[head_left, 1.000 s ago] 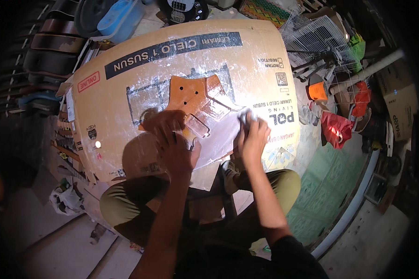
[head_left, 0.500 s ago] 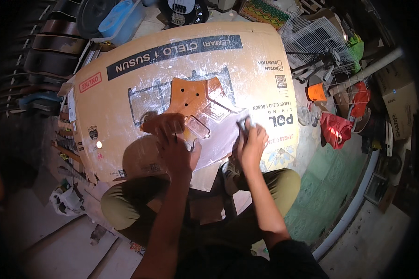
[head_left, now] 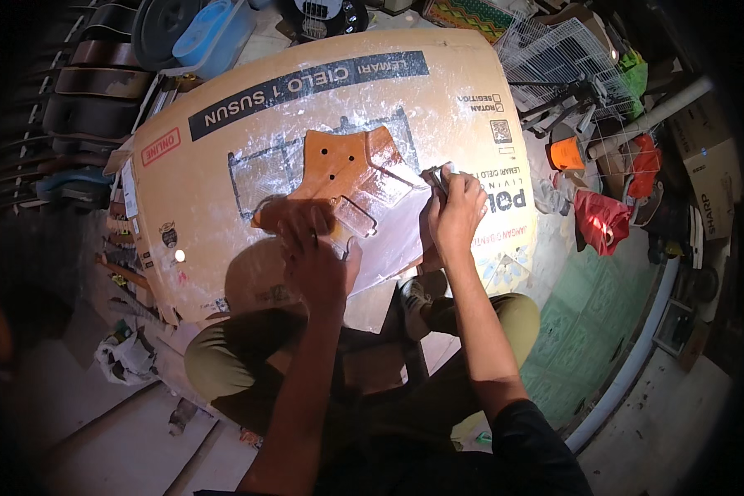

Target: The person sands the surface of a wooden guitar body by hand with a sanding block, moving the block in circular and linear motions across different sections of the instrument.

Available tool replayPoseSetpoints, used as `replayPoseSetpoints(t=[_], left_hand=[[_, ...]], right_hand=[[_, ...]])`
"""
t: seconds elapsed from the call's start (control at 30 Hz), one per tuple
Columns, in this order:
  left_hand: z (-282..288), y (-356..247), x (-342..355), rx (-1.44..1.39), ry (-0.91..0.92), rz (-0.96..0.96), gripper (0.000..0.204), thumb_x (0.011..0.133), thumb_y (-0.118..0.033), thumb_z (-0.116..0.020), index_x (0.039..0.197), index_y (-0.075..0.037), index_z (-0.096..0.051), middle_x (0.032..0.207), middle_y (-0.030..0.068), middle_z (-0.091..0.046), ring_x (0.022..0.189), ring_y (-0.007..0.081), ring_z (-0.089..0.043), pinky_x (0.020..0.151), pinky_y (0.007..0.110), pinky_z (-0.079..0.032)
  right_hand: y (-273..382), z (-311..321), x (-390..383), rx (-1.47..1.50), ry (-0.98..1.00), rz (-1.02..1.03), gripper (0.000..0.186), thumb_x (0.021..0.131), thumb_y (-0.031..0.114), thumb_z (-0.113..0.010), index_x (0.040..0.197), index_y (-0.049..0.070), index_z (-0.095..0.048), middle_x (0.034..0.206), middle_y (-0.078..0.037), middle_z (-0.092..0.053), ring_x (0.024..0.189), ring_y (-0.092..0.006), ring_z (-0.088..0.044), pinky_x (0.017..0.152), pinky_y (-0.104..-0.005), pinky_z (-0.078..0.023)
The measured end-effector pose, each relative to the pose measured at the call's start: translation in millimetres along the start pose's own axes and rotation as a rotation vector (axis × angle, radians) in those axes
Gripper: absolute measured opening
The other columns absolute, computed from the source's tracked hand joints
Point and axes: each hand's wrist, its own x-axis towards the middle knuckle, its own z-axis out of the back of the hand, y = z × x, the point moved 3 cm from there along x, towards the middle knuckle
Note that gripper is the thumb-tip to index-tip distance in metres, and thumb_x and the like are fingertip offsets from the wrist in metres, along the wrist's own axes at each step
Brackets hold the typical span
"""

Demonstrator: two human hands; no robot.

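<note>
An orange-brown guitar body [head_left: 326,188] with several small dark holes and routed hollows lies on a flattened cardboard sheet. Its lower right part is pale and dusty, while the upper part shines. My left hand [head_left: 321,263] rests on the body's lower left with its fingers spread, mostly in shadow. At the right edge of the body, my right hand [head_left: 458,217] is closed around a dark sanding block [head_left: 435,178]. The block's underside and its contact with the wood are hidden.
The dusty cardboard [head_left: 198,182] spreads out before my knees. Guitar bodies [head_left: 103,78] are stacked at the far left, near a blue tub [head_left: 202,37]. A white wire rack [head_left: 554,62], an orange cup [head_left: 565,154] and a red bag [head_left: 601,221] stand right.
My right hand with the sanding block has moved up and slightly right along the body's edge. My left hand stays on the wood, and the whole view has shifted slightly.
</note>
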Motion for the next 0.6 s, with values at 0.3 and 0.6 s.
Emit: replayPoseSetpoints(t=[0.3,0.6], left_hand=[[-2.9,5.4,-2.4,0.051,-0.002,0.009,0.086,0.075,-0.048,-0.078,0.147,-0.011,-0.051,0.16,0.021,-0.039,0.147,0.0418,-0.039,0.108,0.055,-0.047],[-0.9,3.0,-4.6,-0.011,-0.065,-0.082,0.086,0.078,-0.038,-0.079,0.148,0.0,-0.047,0.156,0.0292,-0.039,0.148,0.0495,-0.032,0.118,0.057,-0.034]], right_hand=[[3.6,3.7,1.6,0.019,-0.026,0.037,0.032,0.09,0.007,-0.065,0.122,0.01,-0.067,0.125,-0.024,-0.059,0.116,-0.0466,-0.053,0.094,-0.0553,-0.044],[-11.6,3.2,-26.4,0.042,-0.037,0.124,0.038,0.091,0.01,-0.064,0.128,0.013,-0.066,0.124,-0.024,-0.059,0.108,-0.045,-0.055,0.09,-0.053,-0.047]])
